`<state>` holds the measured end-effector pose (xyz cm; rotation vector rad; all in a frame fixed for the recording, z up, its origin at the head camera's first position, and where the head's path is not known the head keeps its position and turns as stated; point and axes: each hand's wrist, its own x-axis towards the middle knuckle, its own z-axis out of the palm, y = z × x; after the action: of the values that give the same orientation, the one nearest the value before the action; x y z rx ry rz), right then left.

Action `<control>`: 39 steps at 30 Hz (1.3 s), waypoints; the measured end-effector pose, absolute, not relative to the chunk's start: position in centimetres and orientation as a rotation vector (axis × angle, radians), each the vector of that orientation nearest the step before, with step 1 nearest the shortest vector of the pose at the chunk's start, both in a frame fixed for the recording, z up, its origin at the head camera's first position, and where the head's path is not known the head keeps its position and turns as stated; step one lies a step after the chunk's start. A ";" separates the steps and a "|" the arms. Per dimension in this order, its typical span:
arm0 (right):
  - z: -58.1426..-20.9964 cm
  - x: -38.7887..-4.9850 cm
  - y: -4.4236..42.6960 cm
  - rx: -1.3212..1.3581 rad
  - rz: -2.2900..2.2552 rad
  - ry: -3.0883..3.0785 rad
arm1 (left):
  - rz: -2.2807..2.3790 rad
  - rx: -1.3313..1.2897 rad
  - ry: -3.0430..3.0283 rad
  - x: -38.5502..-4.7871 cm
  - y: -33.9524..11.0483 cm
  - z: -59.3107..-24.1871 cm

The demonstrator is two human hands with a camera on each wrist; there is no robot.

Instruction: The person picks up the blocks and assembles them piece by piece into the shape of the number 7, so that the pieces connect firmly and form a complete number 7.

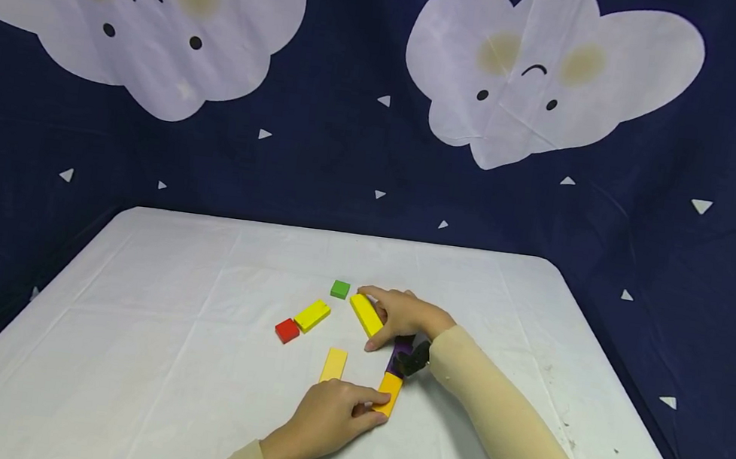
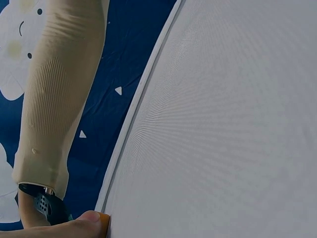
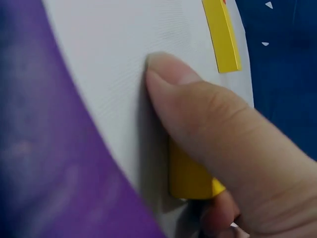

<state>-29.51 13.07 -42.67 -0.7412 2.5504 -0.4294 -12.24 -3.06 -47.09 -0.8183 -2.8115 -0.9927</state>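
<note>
In the head view my right hand (image 1: 402, 314) pinches a yellow block (image 1: 366, 315) lengthwise between thumb and fingers on the table; its thumb and the block (image 3: 190, 173) fill the right wrist view. My left hand (image 1: 335, 415) pinches an orange block (image 1: 389, 392), whose edge (image 2: 104, 224) shows by the thumb in the left wrist view. A purple block (image 1: 397, 357) lies end to end with the orange one, partly hidden by the right wrist's camera. Close to the left hand's knuckles lies a pale yellow block (image 1: 335, 364).
Left of the right hand, a green block (image 1: 340, 289) lies on the white table (image 1: 122, 353). A yellow block (image 1: 313, 316) lies against a red block (image 1: 287, 331) farther left. A dark blue cloth (image 1: 340, 173) with clouds hangs behind the table.
</note>
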 end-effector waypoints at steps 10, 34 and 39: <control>-42.8 -29.3 13.0 -0.806 -0.509 2.617 | -0.991 -0.832 -2.811 -12.2 -3.1 -46.9; -42.5 -31.1 16.5 -0.507 -0.739 2.881 | -0.983 -0.811 -2.804 -12.0 -3.1 -46.9; -42.5 -31.2 17.6 -0.374 -0.771 2.913 | -0.976 -0.808 -2.794 -11.9 -3.1 -46.9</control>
<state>-31.23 17.56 -42.53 -0.3738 2.9126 -0.7706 -11.90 -3.12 -46.93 -0.8082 -2.7936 -0.9761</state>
